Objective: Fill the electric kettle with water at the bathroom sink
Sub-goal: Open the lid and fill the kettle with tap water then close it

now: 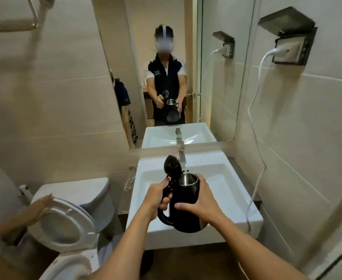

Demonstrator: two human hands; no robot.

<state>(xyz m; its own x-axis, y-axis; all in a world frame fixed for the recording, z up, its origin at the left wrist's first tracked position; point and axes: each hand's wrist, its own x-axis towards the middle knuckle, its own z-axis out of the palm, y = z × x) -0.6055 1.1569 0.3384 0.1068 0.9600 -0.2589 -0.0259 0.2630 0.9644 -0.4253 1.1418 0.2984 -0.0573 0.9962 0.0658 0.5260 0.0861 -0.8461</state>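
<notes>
A black electric kettle [183, 216] with a steel inside hangs over the front part of the white sink [232, 190]. Its lid [172, 165] stands flipped up and open. My left hand [159, 194] grips the kettle's handle. My right hand [201, 198] wraps around the right side of the kettle's body. The chrome faucet [181, 156] stands at the back of the sink, just beyond the lid; no water runs from it that I can see.
A toilet [73, 211] stands left of the sink, and another person's hand [39, 208] touches its raised seat. A white cable [257, 138] runs from a wall socket [287, 49] down past the sink's right edge. The mirror [166, 67] reflects me.
</notes>
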